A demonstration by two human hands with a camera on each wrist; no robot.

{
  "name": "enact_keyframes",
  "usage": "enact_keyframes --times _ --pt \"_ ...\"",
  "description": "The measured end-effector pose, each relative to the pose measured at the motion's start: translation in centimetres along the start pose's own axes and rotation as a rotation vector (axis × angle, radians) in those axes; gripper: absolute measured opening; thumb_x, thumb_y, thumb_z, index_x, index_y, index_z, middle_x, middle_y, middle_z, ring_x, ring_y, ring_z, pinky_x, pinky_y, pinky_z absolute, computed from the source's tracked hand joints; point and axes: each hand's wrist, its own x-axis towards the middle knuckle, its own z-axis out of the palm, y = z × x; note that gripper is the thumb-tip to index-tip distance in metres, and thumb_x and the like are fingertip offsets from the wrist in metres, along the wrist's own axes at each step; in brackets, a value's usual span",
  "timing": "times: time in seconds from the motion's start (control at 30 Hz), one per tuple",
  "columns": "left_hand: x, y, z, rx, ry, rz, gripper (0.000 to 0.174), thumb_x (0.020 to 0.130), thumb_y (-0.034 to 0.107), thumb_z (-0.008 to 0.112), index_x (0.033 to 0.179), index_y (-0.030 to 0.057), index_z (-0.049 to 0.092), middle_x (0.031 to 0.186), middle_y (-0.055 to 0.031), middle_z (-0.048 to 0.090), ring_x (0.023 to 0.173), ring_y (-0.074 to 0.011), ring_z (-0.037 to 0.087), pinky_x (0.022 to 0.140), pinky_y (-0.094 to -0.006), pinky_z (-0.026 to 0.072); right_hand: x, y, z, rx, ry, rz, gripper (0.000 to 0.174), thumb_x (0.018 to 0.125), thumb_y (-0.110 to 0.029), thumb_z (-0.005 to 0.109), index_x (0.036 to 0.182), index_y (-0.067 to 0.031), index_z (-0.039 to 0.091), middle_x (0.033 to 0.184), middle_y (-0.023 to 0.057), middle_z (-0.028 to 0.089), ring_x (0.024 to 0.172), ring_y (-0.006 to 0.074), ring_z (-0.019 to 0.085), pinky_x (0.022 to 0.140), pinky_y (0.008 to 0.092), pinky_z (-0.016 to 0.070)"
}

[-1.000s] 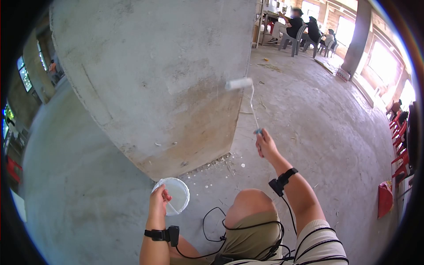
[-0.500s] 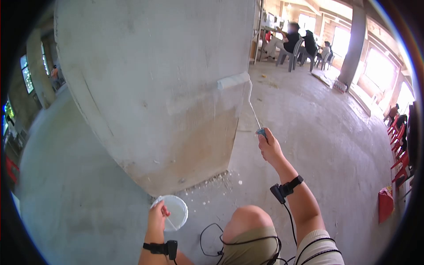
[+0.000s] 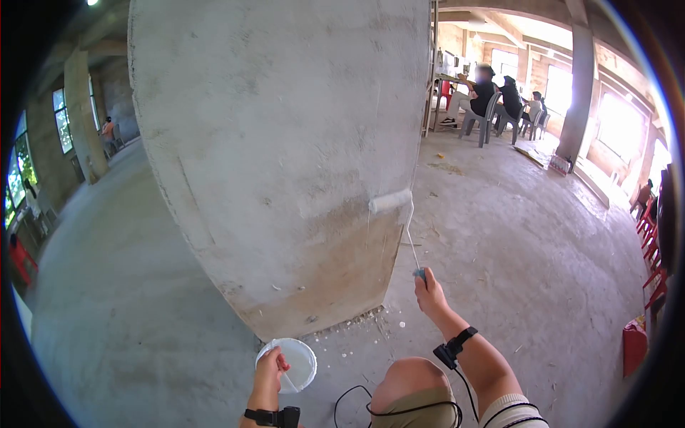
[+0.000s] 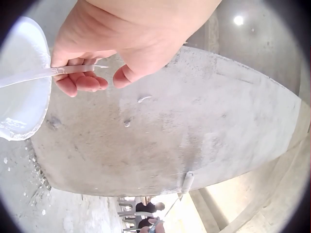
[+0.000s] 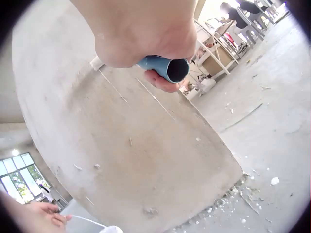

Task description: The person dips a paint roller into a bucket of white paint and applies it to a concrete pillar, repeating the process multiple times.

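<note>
My right hand (image 3: pixel 431 294) grips the blue handle (image 5: pixel 158 67) of a paint roller, with fingers curled round it. The white roller sleeve (image 3: pixel 390 202) lies against the face of a grey concrete pillar (image 3: pixel 278 121), close to its right edge. Beneath the sleeve the surface is browner; above it the face is pale grey. Low on the left, my left hand (image 3: pixel 269 371) holds a white bucket (image 3: pixel 314 362) by its thin carrying handle (image 4: pixel 34 74). Pale liquid shows inside the bucket, which hangs beside the pillar's foot.
White crumbs and debris (image 3: pixel 344 354) lie along the pillar's base. A bent knee (image 3: pixel 410 381) and a black cable (image 3: pixel 353 391) are in front. People sit on grey chairs (image 3: pixel 485 121) at the back right; red chairs (image 3: pixel 651 242) line the far right.
The roller has gone up the pillar face, then back down. My head view has tilted upward, so everything sits lower in it. The left hand keeps holding the bucket.
</note>
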Motion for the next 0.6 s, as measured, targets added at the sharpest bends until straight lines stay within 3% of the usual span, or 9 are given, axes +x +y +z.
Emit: enact_keyframes --times 0.07,0.2,0.3,0.47,0.6 --pt "-0.1 0.2 0.1 -0.001 0.007 -0.006 0.013 0.083 0.018 0.055 0.079 0.0061 0.052 0.064 -0.0026 0.047 0.054 -0.013 0.045 0.055 -0.031 0.0439 -1.0 0.7 0.0 -0.061 -0.042 0.036 0.027 0.088 -0.027 0.043 0.104 -0.0063 0.042 0.074 0.0197 0.056 0.073 0.0387 0.055 0.065 0.0421 0.0421" --pt "-0.2 0.2 0.1 -0.018 0.011 -0.001 0.012 0.083 0.018 0.055 0.078 0.0066 0.052 0.064 -0.0023 0.047 0.054 -0.0129 0.045 0.055 -0.0314 0.0436 -0.8 0.8 -0.4 -0.069 -0.033 0.062 0.026 0.088 -0.027 0.043 0.103 -0.0066 0.042 0.076 0.021 0.056 0.076 0.0409 0.055 0.067 0.043 0.0417" --pt "0.1 -0.1 0.0 -0.03 -0.025 0.002 0.013 0.083 0.018 0.056 0.078 0.0072 0.052 0.064 -0.0021 0.047 0.053 -0.0126 0.045 0.056 -0.0313 0.0434 0.5 -3.2 -1.8 -0.113 0.035 -0.011 0.025 0.088 -0.027 0.044 0.102 -0.0068 0.043 0.073 0.0196 0.056 0.072 0.0393 0.055 0.064 0.0423 0.0417" --pt "0.0 0.0 0.2 -0.016 -0.038 0.016 0.013 0.083 0.019 0.055 0.078 0.0078 0.051 0.063 -0.0015 0.047 0.054 -0.012 0.045 0.056 -0.0305 0.043 2.8 -11.9 -4.3 0.067 0.058 -0.068 0.025 0.088 -0.027 0.044 0.1 -0.0059 0.043 0.065 0.0185 0.052 0.063 0.0361 0.053 0.057 0.0408 0.0402" --pt "-0.5 0.3 0.4 -0.017 -0.043 0.022 0.013 0.084 0.019 0.055 0.078 0.0079 0.051 0.063 -0.0013 0.047 0.054 -0.0118 0.045 0.057 -0.0305 0.043 3.8 -11.7 -3.1 0.121 0.08 -0.067 0.025 0.089 -0.027 0.043 0.102 -0.005 0.043 0.069 0.0218 0.053 0.067 0.0396 0.053 0.06 0.042 0.041"
